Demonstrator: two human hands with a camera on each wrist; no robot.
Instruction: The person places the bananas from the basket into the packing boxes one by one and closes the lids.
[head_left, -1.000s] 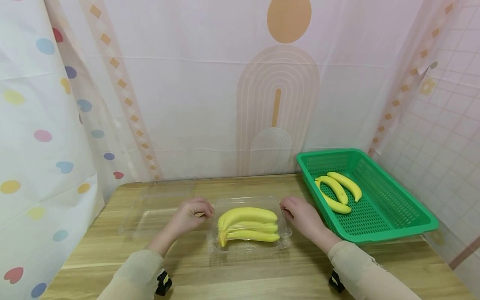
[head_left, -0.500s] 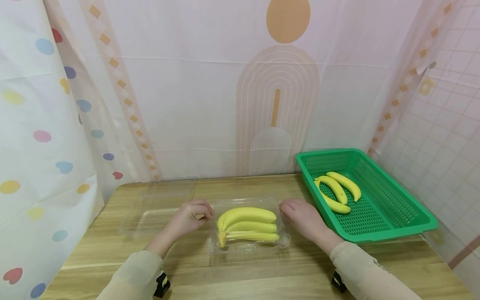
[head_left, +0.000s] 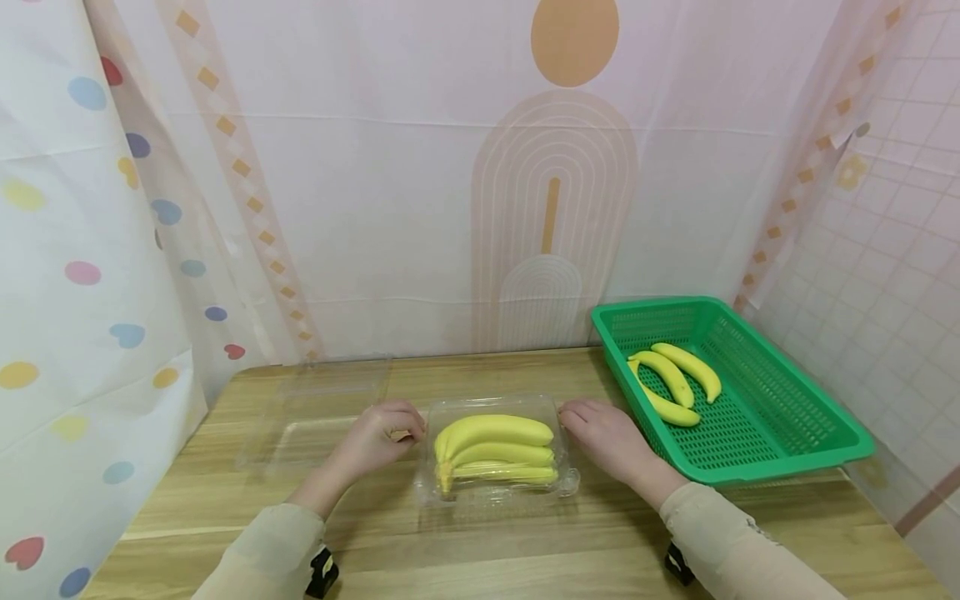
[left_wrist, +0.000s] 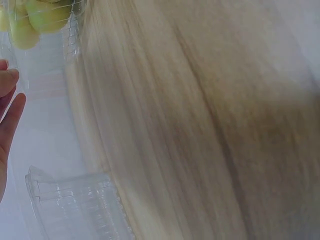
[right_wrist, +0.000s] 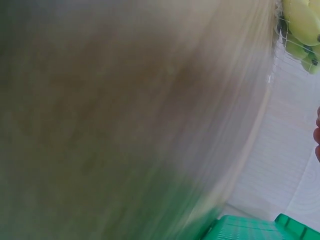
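A clear plastic clamshell box (head_left: 495,504) lies at the middle of the table with several yellow bananas (head_left: 495,431) showing through it. My left hand (head_left: 382,433) pinches the box's upper left edge between thumb and fingertips. At the opposite upper corner, the fingers of my right hand (head_left: 603,433) are bent and grip the rim. The left wrist view catches part of the left thumb and fingers (left_wrist: 9,82) close to the clear plastic, below the bananas (left_wrist: 47,17). Only a few right fingertips (right_wrist: 317,135) enter the right wrist view.
To the right stands a green plastic basket (head_left: 787,454) holding 3 bananas (head_left: 675,379). Another clear plastic box (head_left: 300,433) lies open at the left back of the wooden table (head_left: 465,567). A patterned curtain (head_left: 375,208) hangs behind the table.
The clear plastic over the bananas has shifted slightly, its glare sliding toward the front and its far edge dropping a little. Both hands stay at its sides, nearly still.
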